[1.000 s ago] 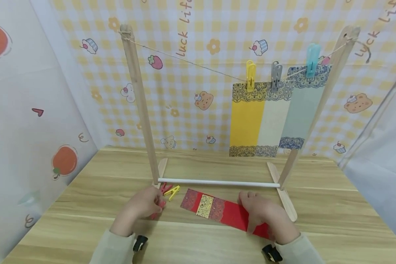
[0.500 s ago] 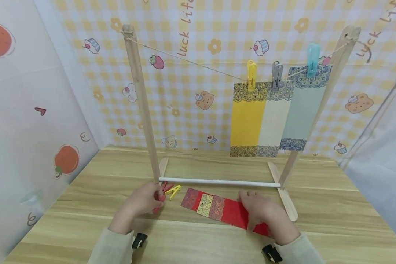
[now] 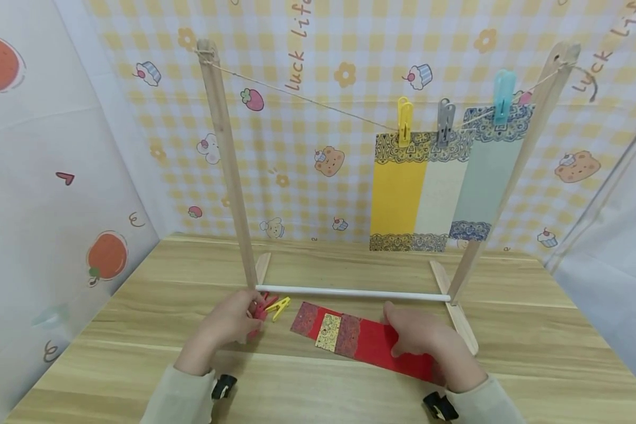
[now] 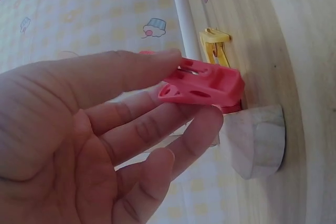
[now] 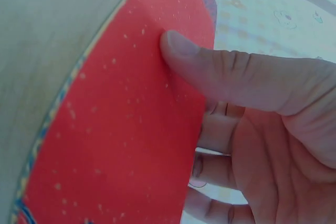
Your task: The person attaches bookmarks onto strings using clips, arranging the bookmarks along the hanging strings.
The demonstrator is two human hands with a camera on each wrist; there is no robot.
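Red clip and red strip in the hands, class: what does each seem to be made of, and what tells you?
Red clip, pinched by the left hand: probably moulded plastic, smooth with a slight sheen, rounded edges and cut-out holes. Red strip, pinched by the right hand: apparently thin paper or card, matt with pale speckles, a printed patterned border and a thin edge lifted off the wooden table.

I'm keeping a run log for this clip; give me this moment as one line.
left hand: pinches red clothespin | right hand: pinches red paper strip | yellow clothespin: on table | line: three strips hung
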